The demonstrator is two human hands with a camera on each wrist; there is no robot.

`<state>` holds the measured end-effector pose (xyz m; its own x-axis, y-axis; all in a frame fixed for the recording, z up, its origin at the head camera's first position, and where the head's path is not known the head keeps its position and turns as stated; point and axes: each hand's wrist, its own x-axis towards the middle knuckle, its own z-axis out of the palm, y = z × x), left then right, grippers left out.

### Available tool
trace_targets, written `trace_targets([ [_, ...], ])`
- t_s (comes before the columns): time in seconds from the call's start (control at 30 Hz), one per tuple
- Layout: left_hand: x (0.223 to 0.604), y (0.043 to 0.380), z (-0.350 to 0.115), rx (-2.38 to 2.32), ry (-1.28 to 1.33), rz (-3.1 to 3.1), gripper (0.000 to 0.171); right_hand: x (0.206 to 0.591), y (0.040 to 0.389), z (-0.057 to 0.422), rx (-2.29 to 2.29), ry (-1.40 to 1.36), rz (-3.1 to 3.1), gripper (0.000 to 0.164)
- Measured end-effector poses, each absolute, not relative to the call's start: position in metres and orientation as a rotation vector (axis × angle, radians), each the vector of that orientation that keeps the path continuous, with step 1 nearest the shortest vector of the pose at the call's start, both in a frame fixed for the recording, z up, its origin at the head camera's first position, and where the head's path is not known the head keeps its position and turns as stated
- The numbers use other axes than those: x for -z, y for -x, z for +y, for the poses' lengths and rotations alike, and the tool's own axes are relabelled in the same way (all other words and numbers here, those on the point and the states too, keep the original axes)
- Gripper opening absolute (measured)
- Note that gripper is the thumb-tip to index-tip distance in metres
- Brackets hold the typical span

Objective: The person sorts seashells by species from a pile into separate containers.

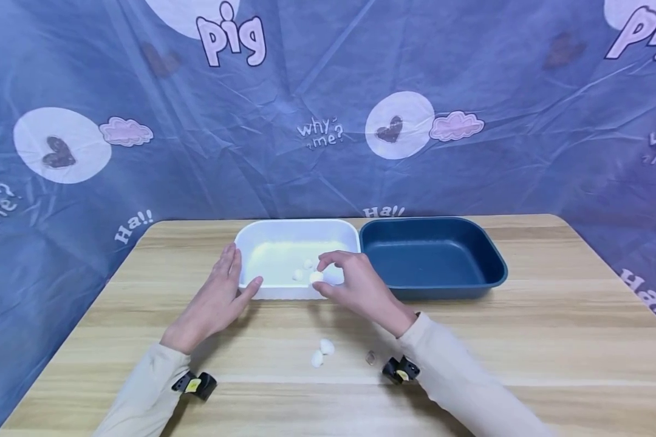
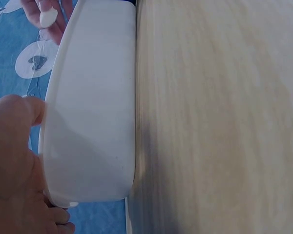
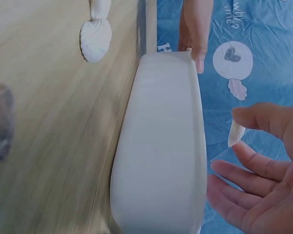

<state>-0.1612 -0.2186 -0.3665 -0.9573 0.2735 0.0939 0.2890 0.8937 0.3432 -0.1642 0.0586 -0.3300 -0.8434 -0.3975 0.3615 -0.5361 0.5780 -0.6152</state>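
Note:
My right hand point(image 1: 355, 285) pinches a white seashell point(image 3: 237, 131) between thumb and forefinger, over the front right part of the white tray point(image 1: 284, 224). Its other fingers are spread apart in the right wrist view. Two more small white shells point(image 1: 297, 275) lie on the tray's floor beside the pinched one. My left hand point(image 1: 215, 297) rests at the tray's front left corner, fingers fairly straight along the left wall and thumb at the front rim. On the table in front, a pair of white shells point(image 1: 326, 346) lie touching, with ribbed surfaces showing in the right wrist view.
A dark blue tray point(image 1: 443, 292) stands against the white one's right side. A small brownish, shiny piece point(image 1: 370, 358) lies on the wooden table point(image 1: 552, 340) near my right wrist. Behind the table hangs a blue printed cloth point(image 1: 284, 79).

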Motion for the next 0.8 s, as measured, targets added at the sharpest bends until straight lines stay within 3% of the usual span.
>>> trace_targets([
  [0.8, 0.369, 0.159, -0.218, 0.575, 0.455, -2.994, 0.086, 0.333, 0.196, 0.025, -0.977, -0.572, -2.911, 0.018],
])
